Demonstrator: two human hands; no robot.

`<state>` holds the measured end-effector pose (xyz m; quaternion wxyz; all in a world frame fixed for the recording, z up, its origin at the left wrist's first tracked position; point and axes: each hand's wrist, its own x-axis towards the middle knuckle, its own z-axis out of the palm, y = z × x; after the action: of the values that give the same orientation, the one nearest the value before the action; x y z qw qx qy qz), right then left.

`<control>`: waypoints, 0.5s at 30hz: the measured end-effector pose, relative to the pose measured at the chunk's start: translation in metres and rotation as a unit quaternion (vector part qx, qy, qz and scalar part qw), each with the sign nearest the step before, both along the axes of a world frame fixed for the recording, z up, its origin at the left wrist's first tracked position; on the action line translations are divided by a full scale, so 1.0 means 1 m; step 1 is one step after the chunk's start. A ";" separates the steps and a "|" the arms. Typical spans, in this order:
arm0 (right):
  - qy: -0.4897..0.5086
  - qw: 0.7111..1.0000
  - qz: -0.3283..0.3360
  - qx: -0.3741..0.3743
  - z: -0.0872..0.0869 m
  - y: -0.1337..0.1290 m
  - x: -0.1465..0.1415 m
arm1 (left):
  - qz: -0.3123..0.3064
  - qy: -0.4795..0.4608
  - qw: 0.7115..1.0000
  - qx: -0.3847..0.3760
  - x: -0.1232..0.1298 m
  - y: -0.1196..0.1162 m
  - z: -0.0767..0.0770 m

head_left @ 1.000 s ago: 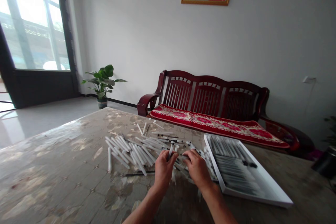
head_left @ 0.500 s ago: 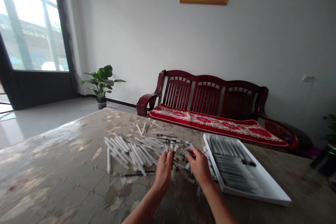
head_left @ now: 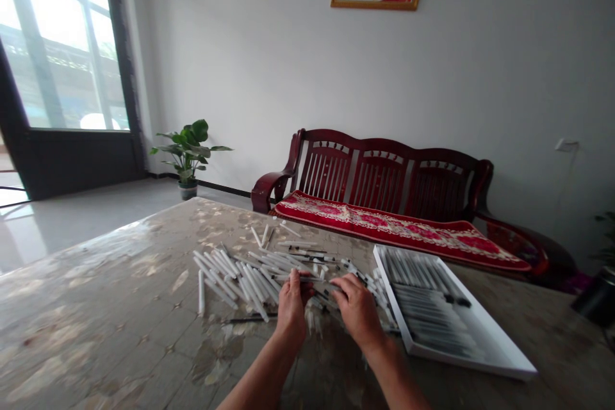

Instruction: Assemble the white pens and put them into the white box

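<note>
White box tray (head_left: 435,314) of packed tubes just past right hand (head_left: 358,311); thin dark rod (head_left: 250,318) lying near pile, marble-pattern tabletop (head_left: 96,269) underneath. Loose white plastic tubes (head_left: 240,282) heaped right under and beside fingers. Left hand (head_left: 291,311) curled in, right fingers loosely together; any actual pinch, can't tell.

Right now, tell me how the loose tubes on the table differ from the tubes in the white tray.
The loose tubes lie scattered and crossing on the table, while the tray tubes sit side by side in rows. The loose tubes look white; the tray tubes look greyer. Both are long and thin.
</note>
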<state>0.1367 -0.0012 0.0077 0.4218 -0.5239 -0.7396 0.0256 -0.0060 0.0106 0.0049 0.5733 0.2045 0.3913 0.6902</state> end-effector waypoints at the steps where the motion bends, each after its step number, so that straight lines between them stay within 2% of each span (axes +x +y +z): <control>1: 0.001 1.000 -0.004 0.004 -0.001 0.001 0.000 | -0.005 -0.005 1.000 0.000 0.001 0.000 0.000; 6: -0.003 1.000 -0.014 0.007 -0.002 0.003 0.002 | -0.021 -0.029 0.999 -0.001 0.003 0.002 -0.002; 15: -0.020 1.000 0.000 0.020 -0.003 -0.001 -0.001 | -0.064 -0.007 0.998 0.007 0.007 -0.003 -0.003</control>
<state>0.1353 -0.0022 0.0051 0.4175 -0.5157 -0.7482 0.0000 0.0006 0.0077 0.0019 0.6176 0.2283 0.3689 0.6561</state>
